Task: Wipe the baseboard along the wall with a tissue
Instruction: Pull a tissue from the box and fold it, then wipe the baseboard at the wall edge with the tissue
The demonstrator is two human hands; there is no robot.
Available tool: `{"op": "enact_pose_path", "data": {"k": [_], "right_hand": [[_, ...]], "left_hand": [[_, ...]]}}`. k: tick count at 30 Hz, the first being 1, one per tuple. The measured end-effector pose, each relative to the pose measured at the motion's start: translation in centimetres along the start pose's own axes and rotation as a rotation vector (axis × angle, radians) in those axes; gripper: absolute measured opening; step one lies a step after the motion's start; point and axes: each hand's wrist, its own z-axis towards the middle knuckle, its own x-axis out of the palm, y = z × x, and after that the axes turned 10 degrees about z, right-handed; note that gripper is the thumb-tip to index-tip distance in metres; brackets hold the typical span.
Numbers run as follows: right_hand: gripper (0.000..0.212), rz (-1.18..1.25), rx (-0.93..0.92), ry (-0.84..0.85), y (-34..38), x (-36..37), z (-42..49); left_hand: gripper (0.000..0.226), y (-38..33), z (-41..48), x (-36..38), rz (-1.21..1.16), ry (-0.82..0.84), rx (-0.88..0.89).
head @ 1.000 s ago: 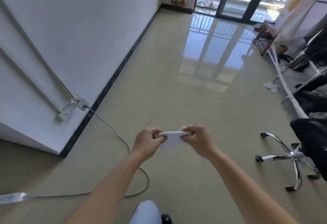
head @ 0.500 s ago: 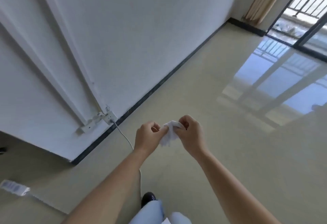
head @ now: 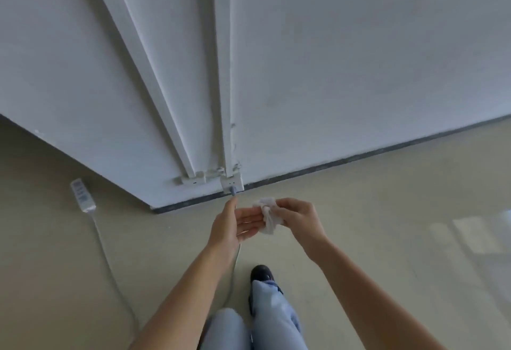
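Observation:
A dark baseboard (head: 345, 160) runs along the foot of the white wall (head: 345, 59), from the wall corner at lower left up to the right edge. My right hand (head: 300, 218) pinches a crumpled white tissue (head: 268, 215) in mid-air, a short way in front of the baseboard. My left hand (head: 233, 223) is beside it with straight fingers, palm turned to the tissue, fingertips just touching or near its lower edge.
A white wall socket (head: 231, 182) with a grey plug sits just above the baseboard; its cable (head: 233, 275) drops behind my left hand and runs across the floor to a white power strip (head: 82, 196) at left. My black shoe (head: 261, 273) and light trouser legs are below.
The view has swung left and down to face the wall. The tissue went from stretched between both hands to bunched in my right hand. My left hand has let go and opened.

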Motion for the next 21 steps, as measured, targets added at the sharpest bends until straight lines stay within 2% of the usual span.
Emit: {"op": "enact_pose_path", "data": {"k": [4, 8, 13, 21], "right_hand": [[0.013, 0.058, 0.092, 0.136, -5.5, 2.0, 9.5], [0.022, 0.02, 0.139, 0.263, -14.0, 5.4, 17.8], [0.018, -0.028, 0.133, 0.349, -26.8, 11.2, 27.8], [0.011, -0.145, 0.071, 0.471, -40.0, 19.8, 38.4]], "left_hand": [[0.055, 3.4, 8.9, -2.3, -0.079, -0.13, 0.024], [0.037, 8.9, 19.1, -7.3, -0.087, -0.221, -0.037], [0.019, 16.8, 31.5, -15.7, 0.144, -0.16, 0.02], [0.025, 24.1, 44.4, -26.9, 0.362, -0.162, 0.108]]}}
